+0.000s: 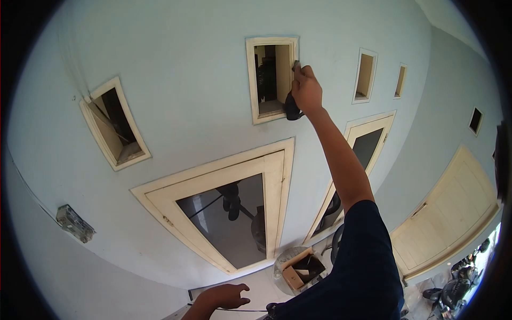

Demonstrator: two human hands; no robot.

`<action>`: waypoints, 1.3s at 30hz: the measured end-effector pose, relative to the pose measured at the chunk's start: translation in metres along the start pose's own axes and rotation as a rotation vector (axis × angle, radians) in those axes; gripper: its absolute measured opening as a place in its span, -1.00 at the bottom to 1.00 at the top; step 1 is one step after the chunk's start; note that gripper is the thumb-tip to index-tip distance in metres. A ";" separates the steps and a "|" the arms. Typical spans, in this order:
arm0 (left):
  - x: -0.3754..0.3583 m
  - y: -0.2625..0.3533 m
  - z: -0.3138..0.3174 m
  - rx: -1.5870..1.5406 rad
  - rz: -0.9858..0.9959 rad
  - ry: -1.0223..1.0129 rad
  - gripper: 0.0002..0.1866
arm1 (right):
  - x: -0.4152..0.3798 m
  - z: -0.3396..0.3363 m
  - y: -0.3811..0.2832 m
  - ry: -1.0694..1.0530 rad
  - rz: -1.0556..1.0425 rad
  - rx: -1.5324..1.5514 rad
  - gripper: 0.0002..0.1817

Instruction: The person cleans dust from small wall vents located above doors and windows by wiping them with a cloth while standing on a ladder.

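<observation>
My right hand (308, 90) is raised at the right side of a cream-framed wall opening (250, 80). Its fingers are closed on a dark object (293, 106) that hangs below the palm; a small greenish-grey part shows at the fingertips, against the frame. What the object is I cannot make out. Low in the view, my left hand (232, 296) is held out with its fingers apart and nothing in them. Beyond it lies pale floor, and a thin dark cord passes just below it.
A cream-framed window (221, 218) is below the opening, with another window (368, 146) to its right. An open cardboard box (293, 277) sits on a round surface. An electrical box (76, 223) is on the left wall. A cream door (453, 208) stands at right.
</observation>
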State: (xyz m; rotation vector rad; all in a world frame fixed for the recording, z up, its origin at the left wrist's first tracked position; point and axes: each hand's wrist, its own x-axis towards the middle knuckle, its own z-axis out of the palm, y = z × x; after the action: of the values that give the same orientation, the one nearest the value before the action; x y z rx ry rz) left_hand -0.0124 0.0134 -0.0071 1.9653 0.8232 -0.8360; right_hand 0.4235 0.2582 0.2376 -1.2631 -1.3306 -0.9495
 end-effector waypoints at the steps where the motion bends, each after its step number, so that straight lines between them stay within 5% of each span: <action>1: 0.002 -0.003 0.000 0.007 0.017 0.011 -0.36 | 0.003 0.000 0.001 0.001 -0.007 0.007 -0.62; 13: 0.029 -0.033 0.002 0.035 0.078 0.077 -0.46 | 0.063 -0.016 0.002 -0.126 -0.016 -0.049 -0.67; 15: 0.017 -0.030 -0.003 0.066 -0.086 0.079 -0.40 | 0.059 -0.023 0.005 -0.188 -0.026 -0.093 -0.66; 20: 0.017 -0.024 -0.001 0.049 -0.109 0.123 -0.36 | 0.047 -0.036 0.007 -0.340 -0.056 -0.168 -0.63; 22: 0.021 -0.018 0.003 0.013 0.027 0.051 -0.36 | 0.040 -0.029 0.009 -0.266 -0.059 -0.137 -0.62; 30: 0.014 -0.030 0.007 0.032 -0.005 0.066 -0.34 | 0.033 0.002 0.006 0.078 -0.069 -0.065 -0.68; 33: 0.016 -0.026 0.001 0.029 -0.050 0.088 -0.38 | 0.080 0.000 0.002 0.057 -0.058 -0.127 -0.72; 39: -0.007 0.004 -0.010 0.013 -0.038 0.037 -0.32 | 0.018 -0.003 0.014 -0.052 -0.054 -0.141 -0.65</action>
State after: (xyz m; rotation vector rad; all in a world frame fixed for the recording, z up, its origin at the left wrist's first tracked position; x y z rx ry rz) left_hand -0.0107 0.0190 0.0042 1.9878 0.8812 -0.8312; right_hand 0.4393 0.2603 0.2544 -1.3729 -1.3638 -1.0705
